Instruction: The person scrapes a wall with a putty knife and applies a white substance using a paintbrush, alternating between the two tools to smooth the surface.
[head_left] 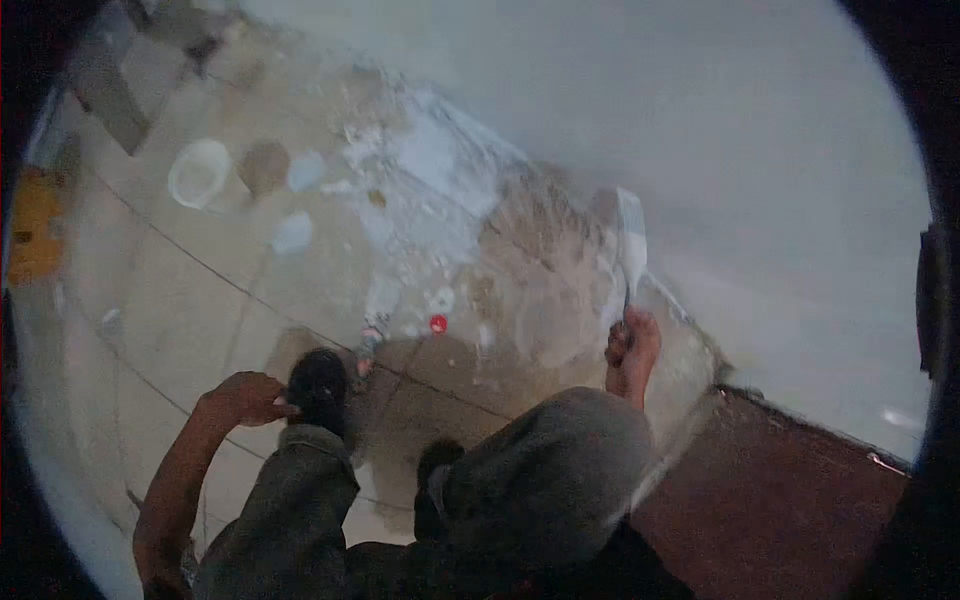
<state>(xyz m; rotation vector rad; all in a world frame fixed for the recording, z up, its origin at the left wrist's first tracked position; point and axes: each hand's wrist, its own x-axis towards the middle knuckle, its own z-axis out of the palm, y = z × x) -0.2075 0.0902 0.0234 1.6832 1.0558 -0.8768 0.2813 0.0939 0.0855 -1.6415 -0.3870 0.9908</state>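
My right hand [640,345] is closed round the handle of a paintbrush [632,235]. Its whitish head points upward against the lower part of the pale wall [720,150]. My left hand [245,398] hangs beside my dark left shoe [318,385], its fingers bent together with the tips by the shoe and trouser cuff. Whether anything small is between those fingers is hidden. White splashes and smears [440,150] cover the floor along the wall's foot.
A white round container [199,174] stands on the tiled floor [150,270] at the upper left. Something yellow [36,225] is at the left edge. A red cap-like thing [438,323] lies ahead of my feet. A dark reddish-brown surface [770,490] borders the floor at lower right.
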